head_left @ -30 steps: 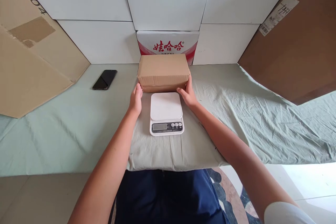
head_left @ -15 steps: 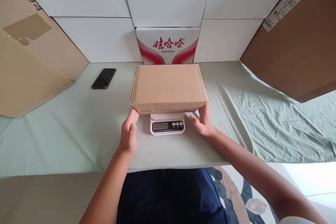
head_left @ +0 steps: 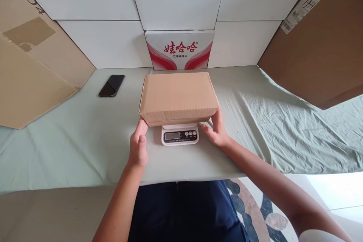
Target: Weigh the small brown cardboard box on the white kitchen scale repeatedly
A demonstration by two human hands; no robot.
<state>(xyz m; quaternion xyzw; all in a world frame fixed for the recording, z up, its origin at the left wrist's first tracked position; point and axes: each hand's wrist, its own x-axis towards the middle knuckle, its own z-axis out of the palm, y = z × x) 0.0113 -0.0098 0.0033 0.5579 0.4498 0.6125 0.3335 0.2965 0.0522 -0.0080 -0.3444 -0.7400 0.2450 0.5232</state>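
A closed cardboard box (head_left: 179,92) is held between the left hand (head_left: 138,145) and the right hand (head_left: 217,129), over the white scale (head_left: 180,140) near the middle of the cloth-covered worktop (head_left: 85,140). At about half past seven from the box's centre, its near left corner is gripped by the left fingers, partly closed on it, the thumb held clear. At half past four, the near right corner is gripped likewise, the right thumb spread away — the fingertips of both are hidden by the box. The scale is mostly covered, while its display (head_left: 172,136) and buttons (head_left: 190,133) are exposed at six o'clock; whether the box is borne by it cannot be told. A red-printed white carton (head_left: 180,50) is seen at twelve o'clock, a black phone (head_left: 111,86) just past nine, and a brown carton (head_left: 317,49) at two.
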